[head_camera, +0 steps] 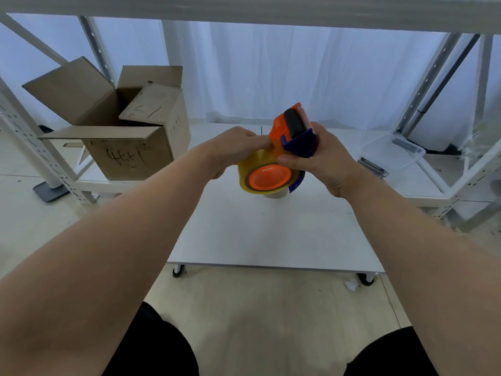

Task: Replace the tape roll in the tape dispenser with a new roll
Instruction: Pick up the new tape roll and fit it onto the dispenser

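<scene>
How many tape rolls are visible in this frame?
2: a yellowish roll on the held dispenser; a pale one, perhaps a bare core, mostly hidden behind it on the table.

Beneath our fingers we see a low white table on short legs, standing on the pale floor, and just under the fingers a beige object lies on it, mostly hidden. Well left of the fingers an open cardboard box sits on a low white shelf; to their right a clear plastic tub and a small metal piece lie on another shelf board. A white scrap lies on the floor by a table leg.
</scene>
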Tool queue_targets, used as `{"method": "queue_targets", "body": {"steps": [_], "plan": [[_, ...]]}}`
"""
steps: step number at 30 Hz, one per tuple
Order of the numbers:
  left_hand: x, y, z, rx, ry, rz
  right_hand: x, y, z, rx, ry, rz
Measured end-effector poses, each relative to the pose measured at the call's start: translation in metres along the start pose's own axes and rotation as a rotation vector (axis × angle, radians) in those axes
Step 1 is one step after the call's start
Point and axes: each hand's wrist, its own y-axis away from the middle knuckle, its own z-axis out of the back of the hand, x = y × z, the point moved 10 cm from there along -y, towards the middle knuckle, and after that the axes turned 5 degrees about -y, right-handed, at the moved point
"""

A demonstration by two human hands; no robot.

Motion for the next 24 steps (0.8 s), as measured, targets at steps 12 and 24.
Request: {"method": "queue_targets", "body": {"steps": [12, 24], "plan": [[-0.009, 0.010, 0.011, 0.089, 0.844, -0.177, -0.007, -0.002, 0.000, 0.036, -0.580, -0.077], [0.005, 0.006, 0.008, 0.037, 0.437, -0.059, -0.002, 0.001, 0.005, 0.005, -0.282, -0.063]]}}
